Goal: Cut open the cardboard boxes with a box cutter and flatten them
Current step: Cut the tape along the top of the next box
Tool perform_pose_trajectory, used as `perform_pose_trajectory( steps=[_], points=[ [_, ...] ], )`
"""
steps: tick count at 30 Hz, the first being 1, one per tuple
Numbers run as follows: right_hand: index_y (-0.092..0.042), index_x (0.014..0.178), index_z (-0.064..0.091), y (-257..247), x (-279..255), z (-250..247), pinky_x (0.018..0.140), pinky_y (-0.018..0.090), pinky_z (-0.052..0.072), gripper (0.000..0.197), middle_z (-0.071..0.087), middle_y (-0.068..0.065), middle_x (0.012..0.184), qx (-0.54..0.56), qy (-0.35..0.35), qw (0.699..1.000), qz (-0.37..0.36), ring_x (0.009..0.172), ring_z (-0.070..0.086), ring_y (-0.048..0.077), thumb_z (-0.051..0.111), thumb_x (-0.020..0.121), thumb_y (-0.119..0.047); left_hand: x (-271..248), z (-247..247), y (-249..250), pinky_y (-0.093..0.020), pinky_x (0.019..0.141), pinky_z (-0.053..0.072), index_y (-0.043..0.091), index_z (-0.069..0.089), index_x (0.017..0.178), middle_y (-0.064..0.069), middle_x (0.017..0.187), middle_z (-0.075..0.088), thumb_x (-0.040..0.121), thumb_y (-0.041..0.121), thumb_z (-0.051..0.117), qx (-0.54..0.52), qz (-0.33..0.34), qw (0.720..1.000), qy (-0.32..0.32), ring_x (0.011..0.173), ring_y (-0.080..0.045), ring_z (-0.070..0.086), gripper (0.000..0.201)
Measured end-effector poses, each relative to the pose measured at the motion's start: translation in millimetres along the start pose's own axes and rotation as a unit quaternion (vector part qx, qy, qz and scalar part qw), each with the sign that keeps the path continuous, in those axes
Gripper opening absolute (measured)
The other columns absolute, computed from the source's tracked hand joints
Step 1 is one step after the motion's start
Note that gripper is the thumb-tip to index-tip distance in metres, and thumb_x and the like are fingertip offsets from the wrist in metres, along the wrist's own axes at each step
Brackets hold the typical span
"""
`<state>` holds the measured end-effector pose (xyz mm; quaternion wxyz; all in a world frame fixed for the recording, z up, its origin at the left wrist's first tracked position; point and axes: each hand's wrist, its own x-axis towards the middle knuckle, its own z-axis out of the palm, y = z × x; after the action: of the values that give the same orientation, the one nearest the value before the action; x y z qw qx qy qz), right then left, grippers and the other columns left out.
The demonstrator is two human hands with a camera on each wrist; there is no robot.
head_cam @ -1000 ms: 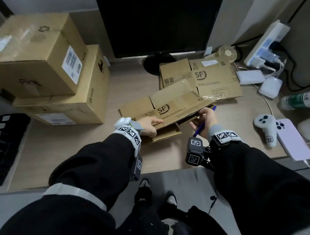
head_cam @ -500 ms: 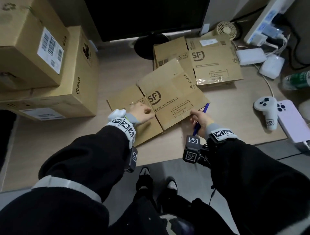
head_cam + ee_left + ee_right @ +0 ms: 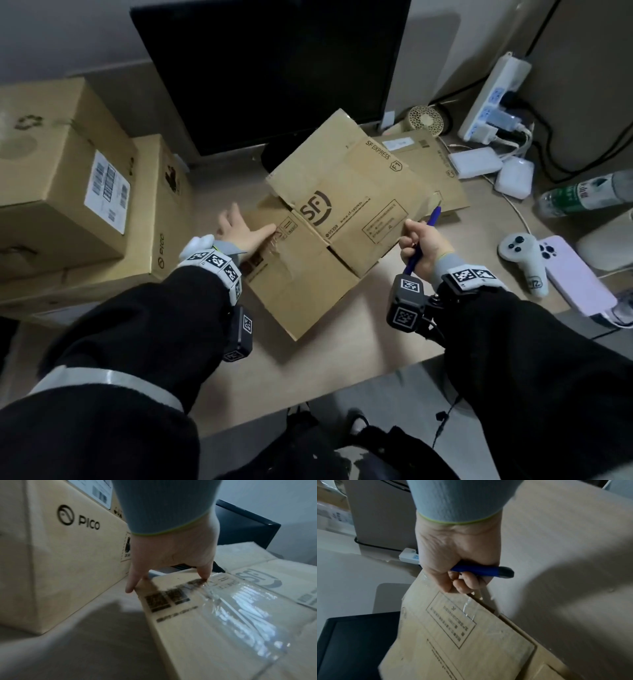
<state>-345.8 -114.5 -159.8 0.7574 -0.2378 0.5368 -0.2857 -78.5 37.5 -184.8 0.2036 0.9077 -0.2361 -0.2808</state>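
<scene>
A flattened brown SF cardboard box (image 3: 346, 212) (image 3: 223, 615) (image 3: 462, 635) lies on the desk, its far end tilted up off the surface. My left hand (image 3: 239, 229) (image 3: 171, 555) rests on its left flap with straight, spread fingers. My right hand (image 3: 419, 245) (image 3: 458, 566) grips a blue box cutter (image 3: 424, 236) (image 3: 481, 571) and pinches the box's right edge with it. A second flattened SF box (image 3: 438, 168) lies behind. Two sealed boxes, a labelled one (image 3: 58, 178) on a PICO box (image 3: 161, 219) (image 3: 60, 547), stand stacked at the left.
A dark monitor (image 3: 274, 68) stands behind the boxes. On the right lie a power strip (image 3: 493, 96), white chargers (image 3: 476, 164), a small round fan (image 3: 426, 118), a water bottle (image 3: 582, 195), a white controller (image 3: 524, 260) and a lilac phone (image 3: 575, 277). The desk's front edge (image 3: 342, 387) runs below my wrists.
The box went from half-collapsed to flat, then its far end rose off the desk. My left hand's fingers spread flat on the left flap. The right hand still holds the cutter.
</scene>
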Motion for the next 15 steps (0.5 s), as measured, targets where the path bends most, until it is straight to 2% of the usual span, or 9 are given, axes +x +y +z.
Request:
perform_pose_trajectory(
  steps=[5, 9, 12, 15],
  points=[
    [-0.018, 0.071, 0.038, -23, 14, -8, 0.03, 0.011, 0.018, 0.03, 0.036, -0.009, 0.036, 0.078, 0.031, 0.996, -0.006, 0.028, 0.031, 0.002, 0.04, 0.101, -0.016, 21, 3, 41, -0.049, 0.117, 0.011, 0.023, 0.004, 0.154, -0.003, 0.16, -0.01, 0.08, 0.065, 0.059, -0.035, 0.035, 0.998, 0.046, 0.145, -0.037, 0.006, 0.101],
    [-0.016, 0.072, 0.044, -44, 35, -25, 0.03, 0.012, 0.02, 0.028, 0.04, -0.006, 0.054, 0.114, 0.055, 0.992, -0.004, 0.031, 0.036, 0.002, 0.044, 0.1, -0.017, 37, 28, 86, -0.047, 0.116, 0.014, 0.02, -0.003, 0.154, -0.011, 0.159, -0.006, 0.082, 0.058, 0.063, -0.085, 0.025, 0.996, -0.012, 0.145, -0.036, 0.013, 0.105],
    [-0.015, 0.076, 0.046, -59, 57, -36, 0.029, 0.013, 0.023, 0.024, 0.042, -0.004, 0.062, 0.106, 0.071, 0.992, 0.002, 0.033, 0.041, 0.002, 0.046, 0.1, -0.017, 45, 46, 117, -0.048, 0.117, 0.015, 0.022, -0.007, 0.153, -0.014, 0.158, -0.002, 0.076, 0.058, 0.069, -0.069, 0.027, 0.997, -0.035, 0.144, -0.036, 0.015, 0.114],
    [-0.014, 0.078, 0.046, -78, 85, -48, 0.029, 0.013, 0.025, 0.02, 0.043, -0.002, 0.063, 0.035, 0.091, 0.995, 0.004, 0.037, 0.043, 0.002, 0.048, 0.098, -0.017, 56, 53, 148, -0.043, 0.116, 0.02, 0.019, -0.004, 0.153, -0.015, 0.156, 0.003, 0.074, 0.055, 0.073, -0.074, 0.039, 0.996, -0.01, 0.141, -0.036, 0.023, 0.116]
  ],
)
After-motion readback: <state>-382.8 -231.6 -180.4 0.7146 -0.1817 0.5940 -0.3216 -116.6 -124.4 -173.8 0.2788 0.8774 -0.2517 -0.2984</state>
